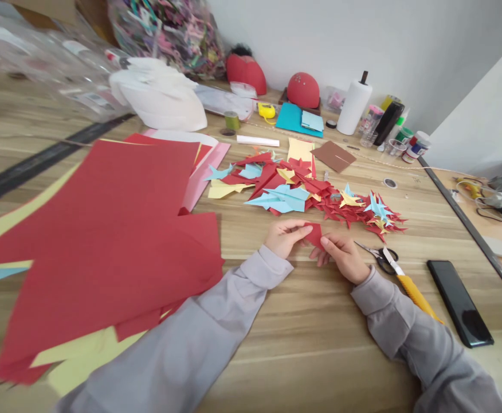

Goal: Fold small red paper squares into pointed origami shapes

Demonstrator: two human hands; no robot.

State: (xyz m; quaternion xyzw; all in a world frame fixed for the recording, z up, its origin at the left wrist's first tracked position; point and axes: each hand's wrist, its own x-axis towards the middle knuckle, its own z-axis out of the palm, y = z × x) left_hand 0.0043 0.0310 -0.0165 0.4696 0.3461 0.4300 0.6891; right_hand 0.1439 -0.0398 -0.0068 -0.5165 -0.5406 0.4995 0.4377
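A small red paper piece is held between my two hands above the wooden table. My left hand pinches its left side, thumb on top. The fingers of my right hand grip its lower right edge. Just beyond them lies a long pile of folded red paper shapes, mixed with light blue paper planes and yellow ones. Large red sheets are spread at the left, over yellow and pink paper.
Right of my right hand lie black scissors, a yellow-handled cutter and a black phone. Behind the pile are a brown sheet, a yellow tape measure, a white roll and several bottles. A white bag stands back left.
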